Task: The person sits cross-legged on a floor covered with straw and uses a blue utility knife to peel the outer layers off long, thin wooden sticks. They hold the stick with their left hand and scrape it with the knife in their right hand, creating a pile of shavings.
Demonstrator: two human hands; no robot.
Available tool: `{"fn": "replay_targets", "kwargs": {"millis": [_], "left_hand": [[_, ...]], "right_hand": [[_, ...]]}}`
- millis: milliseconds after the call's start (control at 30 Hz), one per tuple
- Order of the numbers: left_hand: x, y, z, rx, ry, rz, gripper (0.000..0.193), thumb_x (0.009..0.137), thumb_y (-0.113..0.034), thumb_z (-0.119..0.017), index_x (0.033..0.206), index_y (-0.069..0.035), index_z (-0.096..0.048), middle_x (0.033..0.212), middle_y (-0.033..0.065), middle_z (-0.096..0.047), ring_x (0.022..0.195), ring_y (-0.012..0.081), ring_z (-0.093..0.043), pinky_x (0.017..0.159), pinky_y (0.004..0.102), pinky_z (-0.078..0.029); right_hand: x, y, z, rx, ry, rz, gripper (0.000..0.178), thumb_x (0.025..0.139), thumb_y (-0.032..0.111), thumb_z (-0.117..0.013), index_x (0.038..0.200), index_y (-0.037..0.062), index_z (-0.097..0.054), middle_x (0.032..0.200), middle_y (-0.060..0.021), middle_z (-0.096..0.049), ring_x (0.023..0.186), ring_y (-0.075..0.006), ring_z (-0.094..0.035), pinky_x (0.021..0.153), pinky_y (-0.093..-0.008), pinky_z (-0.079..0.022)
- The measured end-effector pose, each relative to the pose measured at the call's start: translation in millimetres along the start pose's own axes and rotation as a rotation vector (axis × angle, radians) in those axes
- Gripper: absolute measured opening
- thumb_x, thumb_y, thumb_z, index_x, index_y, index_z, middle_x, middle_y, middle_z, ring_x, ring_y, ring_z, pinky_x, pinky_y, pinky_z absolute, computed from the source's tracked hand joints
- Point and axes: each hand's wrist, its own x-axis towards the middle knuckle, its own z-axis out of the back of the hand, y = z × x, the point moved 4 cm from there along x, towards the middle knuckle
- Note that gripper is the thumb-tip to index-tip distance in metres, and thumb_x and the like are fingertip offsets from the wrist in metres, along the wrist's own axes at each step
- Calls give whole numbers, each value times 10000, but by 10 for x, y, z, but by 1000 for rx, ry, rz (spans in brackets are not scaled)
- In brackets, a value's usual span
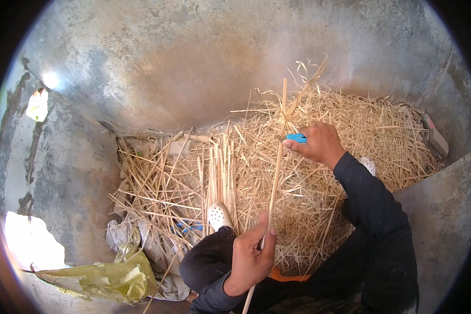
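Observation:
My left hand (250, 260) is closed round a long, pale wooden stick (275, 183) in front of me. The stick slants up and away, its near end passing below the hand out of view. Farther along it, my right hand (322, 144) grips a blue-handled knife (297, 137). A small dark part of the blade shows against the stick; the rest is hidden. Beyond the blade, thin curled shavings (303, 89) fan out around the stick's far part.
A deep heap of straw-coloured shavings (366, 131) covers the floor ahead and right. Several sticks (222, 172) lie beside my white clog (219, 215). More scattered sticks (152, 183) and a yellowish sack (107, 277) lie left. Grey walls (204, 68) enclose the space.

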Motion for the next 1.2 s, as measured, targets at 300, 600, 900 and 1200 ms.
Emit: {"fn": "replay_targets", "kwargs": {"millis": [300, 600, 900, 1200], "left_hand": [[-22, 153, 21, -345, 8, 245, 381, 966, -66, -535, 1333, 32, -505, 706, -26, -501, 582, 13, -408, 490, 171, -316], [17, 191, 87, -624, -20, 344, 407, 979, -82, -530, 1372, 8, -471, 721, -40, -490, 611, 16, -404, 519, 167, -328], [-32, 187, 29, -381, 8, 300, 385, 963, -50, -536, 1335, 43, -500, 732, -73, -482, 613, -7, -384, 523, 159, -306], [5, 158, 87, -313, -36, 273, 381, 962, -83, -554, 1313, 58, -518, 722, -70, -497, 622, -6, -390, 534, 161, -307]], "right_hand": [[24, 29, -166, 676, 401, -445, 814, 836, 806, -355, 461, 92, -462, 404, -10, -363, 343, -168, -378, 368, -355, -333], [-483, 835, 85, 275, 221, 199, 788, 790, 815, -430, 510, 99, -600, 431, -88, -490, 379, -253, -508, 434, -390, -409], [-150, 202, -3, 180, 182, -72, 819, 789, 822, -409, 531, 75, -622, 414, -112, -478, 382, -250, -526, 415, -388, -411], [-421, 742, 18, 199, 148, 261, 813, 789, 826, -402, 556, 84, -637, 428, -82, -508, 399, -232, -541, 422, -373, -415]]}}
